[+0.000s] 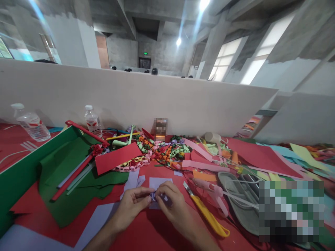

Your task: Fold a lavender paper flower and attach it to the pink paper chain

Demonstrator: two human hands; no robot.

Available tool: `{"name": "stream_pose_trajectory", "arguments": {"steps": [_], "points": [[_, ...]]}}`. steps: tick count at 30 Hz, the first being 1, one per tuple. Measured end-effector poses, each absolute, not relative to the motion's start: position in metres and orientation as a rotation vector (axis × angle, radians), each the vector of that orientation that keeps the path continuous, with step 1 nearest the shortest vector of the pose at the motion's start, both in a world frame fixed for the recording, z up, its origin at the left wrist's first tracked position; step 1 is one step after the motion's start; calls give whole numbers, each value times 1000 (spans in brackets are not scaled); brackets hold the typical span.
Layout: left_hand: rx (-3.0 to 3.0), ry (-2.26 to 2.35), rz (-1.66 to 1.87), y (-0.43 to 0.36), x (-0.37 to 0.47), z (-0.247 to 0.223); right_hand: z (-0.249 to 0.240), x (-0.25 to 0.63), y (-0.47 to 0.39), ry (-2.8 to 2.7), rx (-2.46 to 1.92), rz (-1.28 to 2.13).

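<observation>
Between the fingertips of both hands is a small curled piece of purple paper. My left hand pinches it from the left with thumb and fingers. From the right, my right hand pinches the same piece; its fingers hide part of it. Under the hands lies a flat purple paper sheet. To the right of my right hand rests a cutter knife with a yellow handle. Beyond the knife is a pink glue gun, its cord running off to the right.
A heap of coloured paper chains lies ahead, beside a red paper strip. Green paper and rolled sticks cover the left side. Two water bottles stand before the white partition. A grey tray sits right.
</observation>
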State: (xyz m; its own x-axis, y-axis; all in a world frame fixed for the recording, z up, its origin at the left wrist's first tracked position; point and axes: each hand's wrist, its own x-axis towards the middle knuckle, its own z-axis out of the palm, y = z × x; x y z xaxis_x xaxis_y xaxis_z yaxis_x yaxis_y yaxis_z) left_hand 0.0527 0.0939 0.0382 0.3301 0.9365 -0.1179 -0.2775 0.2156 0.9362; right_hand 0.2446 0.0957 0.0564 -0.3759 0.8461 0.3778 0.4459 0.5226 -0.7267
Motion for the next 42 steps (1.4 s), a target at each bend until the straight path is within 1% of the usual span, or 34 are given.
{"name": "stream_pose_trajectory", "arguments": {"steps": [4,11,15,25,30,35,42], "points": [[1023,861,1023,94,54,39,56,239,95,-1961,-1083,704],[1101,874,1085,96,54,35,58,234,94,-1788,-1109,886],[1177,943,1119,95,56,34,57,233,94,-1731,-1136,915],[1288,1073,1128,90,59,39,54,233,96,-1723,-1146,846],[1219,1024,1107,92,57,35,57,236,96,-1811,-1116,804],[1099,1015,1106,95,54,34,57,242,96,-1941,-1068,694],[1025,949,988,95,49,39,69,245,92,-2090,-983,518]]}}
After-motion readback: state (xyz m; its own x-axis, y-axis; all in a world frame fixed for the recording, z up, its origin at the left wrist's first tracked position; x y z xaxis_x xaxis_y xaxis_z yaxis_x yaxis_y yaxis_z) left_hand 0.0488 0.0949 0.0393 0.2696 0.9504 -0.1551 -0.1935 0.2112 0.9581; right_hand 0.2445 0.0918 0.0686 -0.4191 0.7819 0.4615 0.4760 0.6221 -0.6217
